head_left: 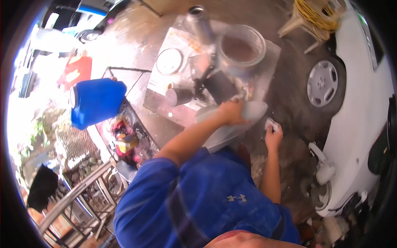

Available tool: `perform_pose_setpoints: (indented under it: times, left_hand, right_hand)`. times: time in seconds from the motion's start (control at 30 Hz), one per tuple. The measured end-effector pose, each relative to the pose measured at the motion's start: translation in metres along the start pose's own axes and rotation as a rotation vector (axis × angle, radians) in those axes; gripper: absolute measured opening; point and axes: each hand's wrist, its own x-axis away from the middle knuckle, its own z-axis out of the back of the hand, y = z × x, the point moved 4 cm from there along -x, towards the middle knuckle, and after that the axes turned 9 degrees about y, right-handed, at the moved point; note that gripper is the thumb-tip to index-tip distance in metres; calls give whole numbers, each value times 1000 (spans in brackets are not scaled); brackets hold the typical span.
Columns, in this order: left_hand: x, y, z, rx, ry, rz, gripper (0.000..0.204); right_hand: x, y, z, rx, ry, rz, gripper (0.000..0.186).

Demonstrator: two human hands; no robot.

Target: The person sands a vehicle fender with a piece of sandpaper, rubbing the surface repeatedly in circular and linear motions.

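Observation:
A smooth, curved, pale grey panel (255, 110) lies against my body at the near edge of the work table. My left hand (232, 112) reaches over it, fingers curled at its far edge and thumb toward its right part. Something whitish shows by these fingertips, too blurred to name. Out to the right of the panel, my right hand (273, 136) pinches a crumpled white cloth or paper (271, 123), apart from the panel. Just beyond my left hand lie a dark flat block (222, 87) and a grey cylindrical can (180, 97).
The table (163, 111) bears a large tub (244, 62), a metal spray-gun cup or canister (199, 22) and a round white lid (169, 61). Left are a blue jug (99, 101) and a metal ladder (78, 198); right, a white car (351, 136) and a stool with yellow hose (316, 16).

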Motion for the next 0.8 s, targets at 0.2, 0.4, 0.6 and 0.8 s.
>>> perform_pose_setpoints:
  times: [0.2, 0.4, 0.6, 0.8]
  left_hand:
    - [6, 17, -4, -180, -15, 54, 113]
    - [8, 15, -7, -217, 16, 62, 109]
    - [10, 12, -6, -215, 37, 6, 103]
    - [14, 14, -7, -174, 33, -130, 100]
  right_hand:
    - [7, 8, -18, 41, 112, -77, 44]
    - [33, 14, -24, -114, 99, -153, 43]
    - [57, 62, -23, -67, 161, -170, 35]
    - [52, 52, -6, 60, 108, -217, 32]
